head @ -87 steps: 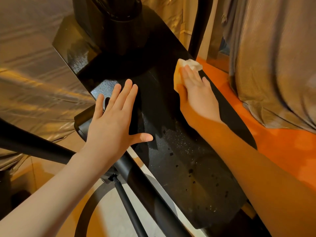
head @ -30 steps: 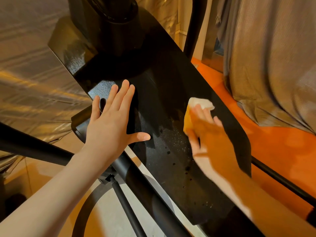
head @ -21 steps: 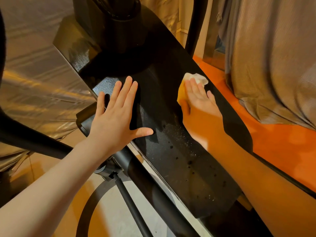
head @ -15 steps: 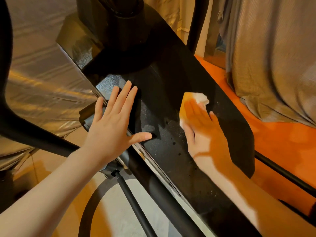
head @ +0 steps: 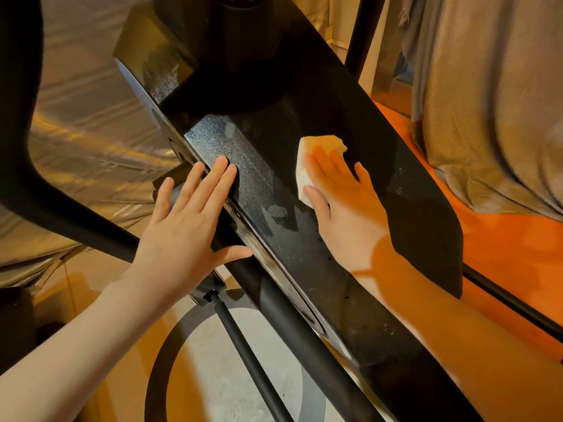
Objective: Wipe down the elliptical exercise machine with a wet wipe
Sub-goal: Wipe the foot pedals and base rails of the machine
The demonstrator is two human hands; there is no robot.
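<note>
Wet wipe (head: 316, 159): folded white pad, lying flat on the elliptical's black housing panel (head: 405, 208), roughly mid-panel, toward its upper half. Right hand (head: 344, 202) lies on top of it, fingers straight and together, palm down, pressing the wipe against the surface; thumb runs along the wipe's left edge. Nothing pinched, just flat pressure.

Panel surface is speckled black. Damp smears show just left of the right thumb, and small dark droplets are scattered lower down near the right wrist. The panel runs diagonally from upper left to lower right. A dark cylindrical column (head: 240, 32) rises from its top end.

Left hand (head: 189, 226): flat and spread, fingers straight, holds nothing. Fingertips rest on the panel's left edge, palm over the black tube (head: 274, 296) that runs alongside below the panel. Thumb sticks out to the right, touching the edge trim.

Surroundings: thinner black rod (head: 243, 345) under the tube, black curved bar (head: 21, 147) at far left, shiny bronze sheeting (head: 88, 117) behind it, grey-beige fabric (head: 493, 102) hanging at right, orange floor (head: 502, 248) beneath that.
</note>
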